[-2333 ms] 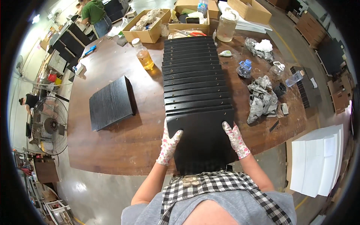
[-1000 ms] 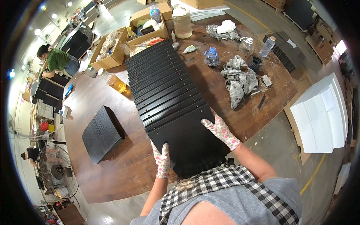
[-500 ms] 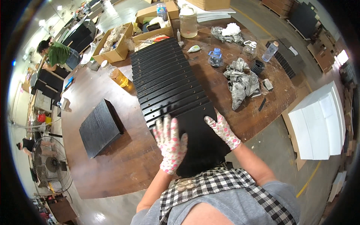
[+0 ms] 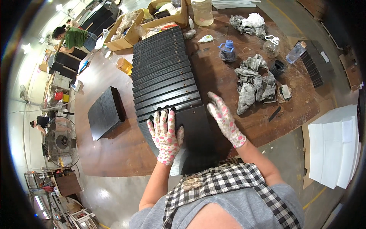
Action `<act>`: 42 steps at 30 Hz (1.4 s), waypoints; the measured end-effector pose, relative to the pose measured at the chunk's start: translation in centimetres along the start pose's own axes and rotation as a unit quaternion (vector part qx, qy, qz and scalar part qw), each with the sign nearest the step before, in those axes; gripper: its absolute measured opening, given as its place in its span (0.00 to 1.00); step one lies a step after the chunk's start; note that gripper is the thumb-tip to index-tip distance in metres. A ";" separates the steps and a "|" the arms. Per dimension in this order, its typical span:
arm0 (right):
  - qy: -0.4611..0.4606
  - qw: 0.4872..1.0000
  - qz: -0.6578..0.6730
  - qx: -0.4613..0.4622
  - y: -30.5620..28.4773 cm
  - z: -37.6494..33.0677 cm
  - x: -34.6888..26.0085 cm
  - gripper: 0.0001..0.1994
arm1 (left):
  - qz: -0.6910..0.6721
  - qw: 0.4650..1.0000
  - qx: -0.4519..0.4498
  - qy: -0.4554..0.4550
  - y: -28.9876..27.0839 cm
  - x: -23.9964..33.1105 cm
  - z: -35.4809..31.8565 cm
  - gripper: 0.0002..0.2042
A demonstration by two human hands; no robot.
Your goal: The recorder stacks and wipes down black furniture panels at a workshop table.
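A long row of overlapping black panels [image 4: 164, 78], each with small holes near its ends, runs away from me in steps. My left hand [image 4: 166, 137], in a white glove with pink spots, lies on the nearest black panel [image 4: 196, 129], fingers stretched forward and slightly apart. Its fingertips are close to the step up to the panel behind. My right hand [image 4: 225, 119], gloved alike, is just right of that panel's edge, fingers extended and nothing in them. A separate stack of black panels [image 4: 106, 114] sits to the left.
On the brown table [image 4: 110, 160] are a bottle of yellow liquid [image 4: 121, 64], a blue-capped bottle [image 4: 228, 51], crumpled grey cloth [image 4: 254, 86] and a small white squeeze bottle [image 4: 206, 38]. Cardboard boxes [image 4: 127, 40] stand at the back; white sheets [image 4: 331, 145] are stacked at right. A person [image 4: 76, 38] works far left.
My left hand, raised and blurred before, now rests on the nearest panel. The right hand has come away from the panel's right edge. The whole view has shifted a little.
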State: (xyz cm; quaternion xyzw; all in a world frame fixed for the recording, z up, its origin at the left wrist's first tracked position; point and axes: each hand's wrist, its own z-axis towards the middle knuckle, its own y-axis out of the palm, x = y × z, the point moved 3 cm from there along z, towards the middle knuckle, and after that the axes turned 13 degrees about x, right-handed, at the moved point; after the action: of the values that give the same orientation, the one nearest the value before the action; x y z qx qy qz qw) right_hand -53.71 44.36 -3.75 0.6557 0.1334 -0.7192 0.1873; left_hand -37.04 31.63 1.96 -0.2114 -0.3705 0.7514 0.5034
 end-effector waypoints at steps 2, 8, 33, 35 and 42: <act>0.058 0.998 0.002 0.016 0.3 1.8 -1.7 0.24 | 0.002 1.000 0.005 0.000 0.0 0.1 0.0 0.28; 0.054 0.994 0.006 -0.092 1.6 5.0 -2.9 0.26 | -0.004 1.000 0.012 -0.019 0.1 0.5 0.0 0.26; -0.028 0.980 -0.187 -0.065 -1.1 -2.7 -2.1 0.20 | -0.022 0.999 0.022 0.019 -0.6 0.1 0.0 0.26; -0.047 0.978 -0.197 -0.052 -1.2 -2.8 -2.3 0.20 | -0.021 0.999 0.025 0.032 -0.6 0.1 0.1 0.25; 0.110 0.991 0.073 -0.033 -4.3 -1.7 0.7 0.08 | -0.015 0.998 0.051 0.038 -0.2 0.0 0.0 0.24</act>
State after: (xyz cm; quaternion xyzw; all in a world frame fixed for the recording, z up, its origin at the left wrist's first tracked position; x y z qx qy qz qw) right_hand -54.17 48.86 -4.88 0.7325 0.1287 -0.6221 0.2446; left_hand -36.94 31.67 2.14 -0.2083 -0.3157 0.7531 0.5383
